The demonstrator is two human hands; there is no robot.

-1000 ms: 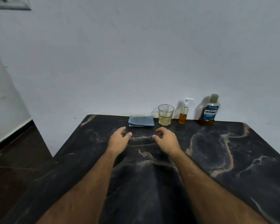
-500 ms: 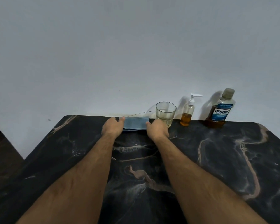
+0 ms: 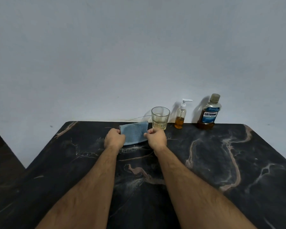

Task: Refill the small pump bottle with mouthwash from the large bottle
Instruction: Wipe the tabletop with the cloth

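Note:
A small clear pump bottle [image 3: 180, 117] with a white pump head and a little amber liquid stands at the table's far edge. To its right stands the large mouthwash bottle [image 3: 208, 113], capped, blue label, amber liquid low in it. My left hand [image 3: 114, 138] and my right hand [image 3: 156, 137] each pinch one side of a blue cloth [image 3: 134, 133], holding it up off the table, left of the bottles.
A clear glass tumbler [image 3: 160, 118] with pale liquid stands just behind my right hand, left of the pump bottle. The dark marble table [image 3: 221, 162] meets a plain white wall. The table's left edge drops to a dark floor [image 3: 3, 162].
Both hands reached forward to the folded blue cloth, gripped its sides and lifted it. The camera view shifted left and closer.

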